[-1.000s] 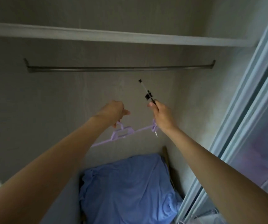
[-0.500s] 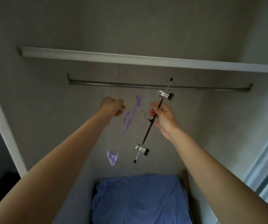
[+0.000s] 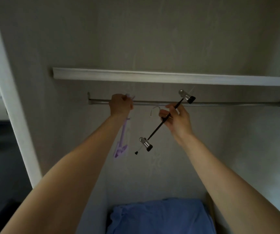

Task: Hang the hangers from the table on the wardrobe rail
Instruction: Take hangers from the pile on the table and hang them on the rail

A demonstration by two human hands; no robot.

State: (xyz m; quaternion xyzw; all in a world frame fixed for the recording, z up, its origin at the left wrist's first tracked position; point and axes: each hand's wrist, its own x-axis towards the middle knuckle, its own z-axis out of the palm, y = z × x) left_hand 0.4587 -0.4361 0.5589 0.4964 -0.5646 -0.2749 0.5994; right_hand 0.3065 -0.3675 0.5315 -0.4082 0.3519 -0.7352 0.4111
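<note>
A metal wardrobe rail (image 3: pixel 220 104) runs across the back of the wardrobe under a white shelf. My left hand (image 3: pixel 121 105) is raised at the rail's left part and grips the top of a purple plastic hanger (image 3: pixel 121 146), which dangles below my wrist. My right hand (image 3: pixel 176 119) holds a black clip hanger (image 3: pixel 159 126) by the middle of its bar. That bar is tilted, one metal clip up by the rail and the other low. Its silver hook (image 3: pixel 154 110) curves just below the rail, apart from it.
A white shelf (image 3: pixel 169 78) sits just above the rail. A blue cloth bundle (image 3: pixel 161 217) lies at the wardrobe bottom. The white wardrobe frame (image 3: pixel 9 98) stands at the left, with a dark room beyond it.
Both hands have risen toward the rail. My left hand brought the purple hanger's top up to the rail, and the black clip hanger moved up with its upper clip at rail height.
</note>
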